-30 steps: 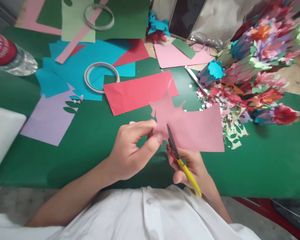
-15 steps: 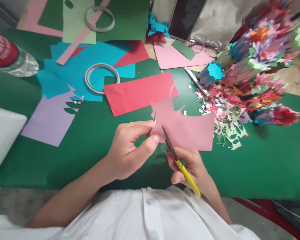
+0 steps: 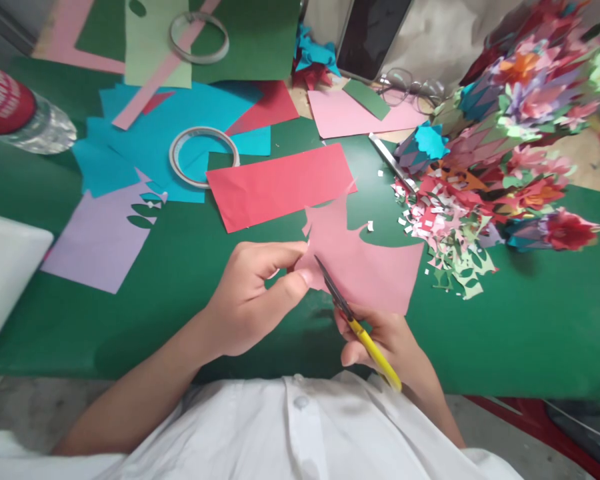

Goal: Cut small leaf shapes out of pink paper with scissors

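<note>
My left hand [image 3: 260, 293] pinches the left edge of a pink sheet of paper [image 3: 365, 263] between thumb and fingers. The sheet has curved cut-outs along its upper edge and is held above the green table. Scissors [image 3: 373, 347] with yellow on the handle are in my right hand [image 3: 385, 340]; their dark blades cross the lower left part of the sheet, close to my left fingertips. The lower blade is partly hidden by the paper. Just beyond the sheet lies a red paper rectangle [image 3: 280, 187].
Tape rolls [image 3: 175, 160] rest on blue paper [image 3: 145, 180] behind. A notched lilac sheet [image 3: 95, 247] lies left, near a bottle [image 3: 20, 107]. Paper scraps [image 3: 445, 247], a metal cutter [image 3: 393, 163] and paper flowers [image 3: 535, 107] are at right. A phone [image 3: 373, 33] leans at the back.
The pink sheet has turned clockwise, its right end dropping lower. My left hand has shifted slightly left, and the scissor tips have moved a little left along the paper.
</note>
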The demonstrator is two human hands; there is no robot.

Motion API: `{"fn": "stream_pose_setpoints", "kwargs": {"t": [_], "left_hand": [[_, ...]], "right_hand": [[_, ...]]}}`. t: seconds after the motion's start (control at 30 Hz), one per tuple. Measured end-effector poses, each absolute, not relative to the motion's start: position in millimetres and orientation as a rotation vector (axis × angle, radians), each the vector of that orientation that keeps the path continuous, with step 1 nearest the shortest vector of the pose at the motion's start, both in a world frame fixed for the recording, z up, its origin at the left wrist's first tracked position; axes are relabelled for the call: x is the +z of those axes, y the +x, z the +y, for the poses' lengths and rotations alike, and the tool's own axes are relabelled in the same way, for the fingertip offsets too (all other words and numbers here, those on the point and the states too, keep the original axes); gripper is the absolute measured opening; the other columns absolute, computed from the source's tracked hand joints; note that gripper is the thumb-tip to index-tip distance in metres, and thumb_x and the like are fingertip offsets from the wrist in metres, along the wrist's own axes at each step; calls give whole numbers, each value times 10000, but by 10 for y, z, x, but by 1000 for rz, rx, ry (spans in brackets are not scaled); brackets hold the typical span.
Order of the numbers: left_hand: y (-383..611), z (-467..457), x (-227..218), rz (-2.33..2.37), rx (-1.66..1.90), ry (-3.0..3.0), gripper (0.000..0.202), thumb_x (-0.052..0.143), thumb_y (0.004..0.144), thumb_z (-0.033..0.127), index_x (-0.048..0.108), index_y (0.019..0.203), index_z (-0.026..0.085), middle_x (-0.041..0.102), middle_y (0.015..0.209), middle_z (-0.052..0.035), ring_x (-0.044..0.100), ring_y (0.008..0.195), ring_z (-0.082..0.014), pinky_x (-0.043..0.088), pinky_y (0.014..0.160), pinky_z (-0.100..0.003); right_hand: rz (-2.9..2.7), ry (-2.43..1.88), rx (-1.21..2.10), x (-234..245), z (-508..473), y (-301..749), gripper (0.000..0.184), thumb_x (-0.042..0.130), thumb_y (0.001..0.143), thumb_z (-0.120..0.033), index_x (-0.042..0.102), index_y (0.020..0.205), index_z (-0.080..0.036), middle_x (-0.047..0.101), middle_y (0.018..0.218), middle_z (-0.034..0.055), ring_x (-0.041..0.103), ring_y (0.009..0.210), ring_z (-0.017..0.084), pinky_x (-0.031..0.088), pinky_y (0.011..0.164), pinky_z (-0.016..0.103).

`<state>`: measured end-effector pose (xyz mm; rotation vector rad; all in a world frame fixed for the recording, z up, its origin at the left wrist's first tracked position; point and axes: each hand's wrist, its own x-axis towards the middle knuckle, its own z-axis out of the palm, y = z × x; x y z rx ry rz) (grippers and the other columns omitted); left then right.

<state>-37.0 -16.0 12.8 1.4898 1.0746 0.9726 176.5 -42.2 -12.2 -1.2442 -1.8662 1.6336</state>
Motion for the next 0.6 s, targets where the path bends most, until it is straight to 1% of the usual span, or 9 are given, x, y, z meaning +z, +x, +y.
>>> {"fn": "stream_pose_setpoints", "kwargs": {"t": [0.1,0.2,0.27,0.4,0.5,0.6], "left_hand": [[-378,-155,133,1064,966,1469,252,453,850,135,531,615,179,459,554,56,368,453,-65,303,430,-227],[-377,-155,132,1073,978,1452,275,455,883,156,506,614,186,444,552,55,375,472,-70,296,434,-225],[-373,-156,128,1098,985,1458,291,454,899,169,489,611,187,435,548,52,382,484,-74,293,439,-228],[-373,-158,124,1154,977,1491,300,455,905,183,486,606,187,443,541,47,397,486,-79,294,443,-234],[-381,-155,132,1163,963,1503,281,458,884,149,492,607,187,438,534,52,393,476,-77,293,443,-233],[-387,-147,141,1132,965,1503,280,455,882,131,489,609,187,422,527,58,372,466,-72,290,444,-231]], "right_hand": [[-1879,-1242,1589,-172,-445,1793,637,560,719,-811,529,688,-176,328,532,-64,249,511,89,192,461,248],[-1917,-1198,1521,-196,-450,1808,618,552,758,-780,543,687,-166,353,547,-54,266,518,91,218,472,253],[-1948,-1172,1479,-193,-443,1806,602,543,793,-752,532,661,-165,364,547,-49,276,519,92,230,477,257],[-1962,-1139,1438,-192,-432,1796,603,537,809,-740,510,628,-166,361,539,-53,273,499,82,228,463,254],[-1961,-1153,1436,-208,-441,1798,599,531,816,-738,526,654,-161,378,555,-47,294,509,86,236,469,251],[-1967,-1165,1466,-217,-453,1805,583,529,821,-733,566,728,-158,401,579,-39,321,533,96,260,487,251]]}}
